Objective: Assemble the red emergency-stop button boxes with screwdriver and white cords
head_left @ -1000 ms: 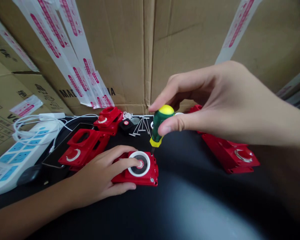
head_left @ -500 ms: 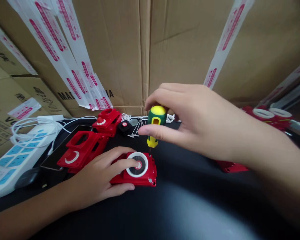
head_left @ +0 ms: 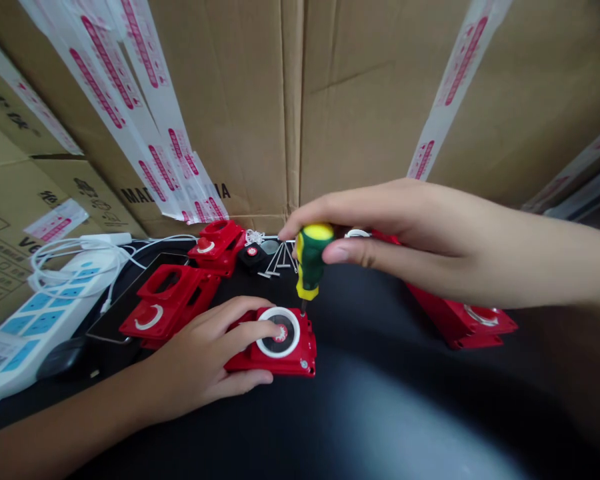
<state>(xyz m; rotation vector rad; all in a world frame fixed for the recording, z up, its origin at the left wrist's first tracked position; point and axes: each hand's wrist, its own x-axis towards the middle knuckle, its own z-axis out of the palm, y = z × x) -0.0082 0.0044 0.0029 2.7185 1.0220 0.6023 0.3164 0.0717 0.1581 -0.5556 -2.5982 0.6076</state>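
left hand point(head_left: 203, 350) clasping red casing point(head_left: 306, 343), right hand point(head_left: 415, 230) pinching green-yellow screwdriver point(head_left: 311, 263) against it

The left forearm point(head_left: 100, 410) slants up from the lower left, the left hand point(head_left: 205, 353) low, palm down, index finger stretched forward; the right forearm point(head_left: 545, 263) extends from the right, the right hand point(head_left: 395, 230) higher, thumb and forefinger opposed

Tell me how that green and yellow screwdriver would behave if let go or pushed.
The screwdriver would probably tip if the right hand let go, its thick handle standing above a thin shaft. Laid down, it might roll, as the handle looks rounded. The shaft looks like metal, so it is likely stiff.
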